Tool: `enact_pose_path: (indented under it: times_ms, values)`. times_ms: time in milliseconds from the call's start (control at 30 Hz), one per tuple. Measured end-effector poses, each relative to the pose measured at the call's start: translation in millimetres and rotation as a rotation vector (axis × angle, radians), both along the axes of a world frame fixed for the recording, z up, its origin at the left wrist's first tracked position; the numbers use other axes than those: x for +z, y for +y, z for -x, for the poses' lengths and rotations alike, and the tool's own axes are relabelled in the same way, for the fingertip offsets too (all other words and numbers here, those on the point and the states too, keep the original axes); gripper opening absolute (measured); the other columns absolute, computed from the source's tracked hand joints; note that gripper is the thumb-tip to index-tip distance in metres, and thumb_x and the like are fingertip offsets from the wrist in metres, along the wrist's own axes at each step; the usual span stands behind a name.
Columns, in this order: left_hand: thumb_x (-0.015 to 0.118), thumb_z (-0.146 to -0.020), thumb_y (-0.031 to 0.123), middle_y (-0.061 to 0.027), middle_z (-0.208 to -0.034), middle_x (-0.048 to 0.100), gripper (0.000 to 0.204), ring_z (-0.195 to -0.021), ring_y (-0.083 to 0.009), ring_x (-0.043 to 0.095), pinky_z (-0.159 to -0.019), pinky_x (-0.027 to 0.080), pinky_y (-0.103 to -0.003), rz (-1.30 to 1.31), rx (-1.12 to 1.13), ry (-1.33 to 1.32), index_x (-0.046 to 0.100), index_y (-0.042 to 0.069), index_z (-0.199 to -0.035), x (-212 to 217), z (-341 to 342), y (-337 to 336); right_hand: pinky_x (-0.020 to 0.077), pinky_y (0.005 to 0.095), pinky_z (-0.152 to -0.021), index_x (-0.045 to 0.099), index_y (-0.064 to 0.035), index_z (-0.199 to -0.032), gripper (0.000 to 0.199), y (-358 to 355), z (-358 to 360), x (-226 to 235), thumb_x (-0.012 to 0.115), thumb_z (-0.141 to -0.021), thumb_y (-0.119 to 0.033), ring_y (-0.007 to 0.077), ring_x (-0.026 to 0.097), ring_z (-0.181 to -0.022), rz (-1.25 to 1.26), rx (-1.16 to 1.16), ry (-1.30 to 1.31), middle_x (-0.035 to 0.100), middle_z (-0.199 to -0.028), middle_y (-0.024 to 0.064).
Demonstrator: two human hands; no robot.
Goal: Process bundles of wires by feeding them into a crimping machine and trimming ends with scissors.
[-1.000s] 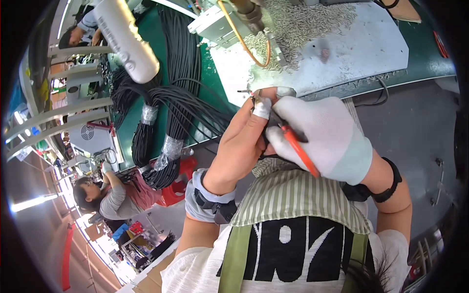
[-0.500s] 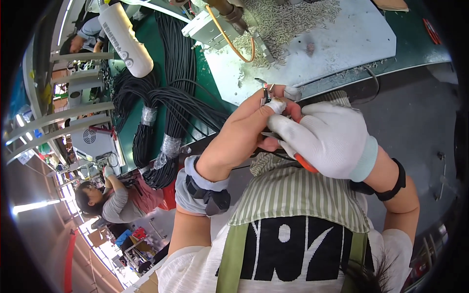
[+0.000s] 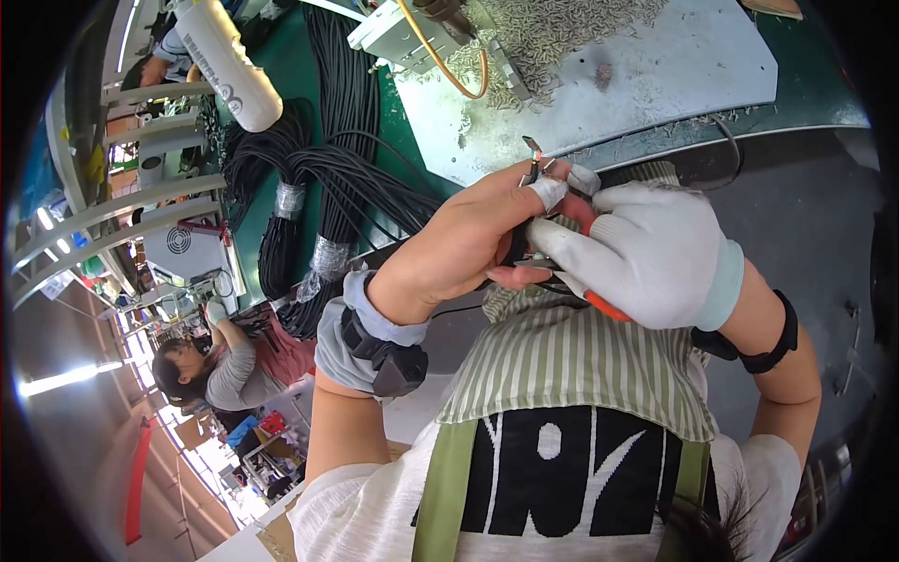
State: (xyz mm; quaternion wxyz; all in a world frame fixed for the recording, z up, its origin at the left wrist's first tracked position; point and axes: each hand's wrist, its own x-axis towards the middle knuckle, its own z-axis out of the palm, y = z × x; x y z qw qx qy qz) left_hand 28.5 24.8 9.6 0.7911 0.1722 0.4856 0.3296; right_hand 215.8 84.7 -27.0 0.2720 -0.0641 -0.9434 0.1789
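We should steady the wire end (image 3: pixel 535 167) our left hand (image 3: pixel 478 225) pinches toward twelve o'clock, right hand (image 3: pixel 651 253) gripping the red-handled tool (image 3: pixel 607 306).

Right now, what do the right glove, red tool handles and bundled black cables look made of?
Glove: probably knit fabric; matte white, fine surface texture.
Tool handles: plastic or rubber, can't tell which; smooth red, mostly hidden.
Black cables: likely plastic or rubber jackets; bending loops, slight sheen.

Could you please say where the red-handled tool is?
Head view, right of centre: the tool is in the right hand, beside the left hand.
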Motion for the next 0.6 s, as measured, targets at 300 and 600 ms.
enact_pose_path:
  times_ms: [300,600]
  values:
    - [0.040,-0.099,0.020,-0.0117,-0.096,0.058,0.032,-0.054,-0.0090,0.047,-0.041,0.034,-0.020,-0.019,-0.065,0.123,0.042,0.001,-0.124,0.3,-6.7,9.1,0.0421,0.0309,-0.040,0.060,-0.0041,-0.078,0.011,8.4,-2.5,-4.9,0.063,-0.074,-0.014,0.0183,0.055,-0.046,0.199,0.024,0.065,0.053,-0.055,0.0064]
    - [0.056,-0.088,0.009,-0.0035,-0.083,0.058,0.023,-0.064,-0.0042,0.049,-0.056,0.039,-0.017,-0.618,-0.275,0.749,0.052,0.000,-0.109,27.3,-12.5,-6.2,0.0410,0.0254,-0.036,0.054,-0.0004,-0.068,0.025,33.5,-30.3,25.4,0.053,-0.087,-0.016,0.0127,0.054,-0.039,1.772,0.062,-0.057,0.060,-0.057,0.0070]
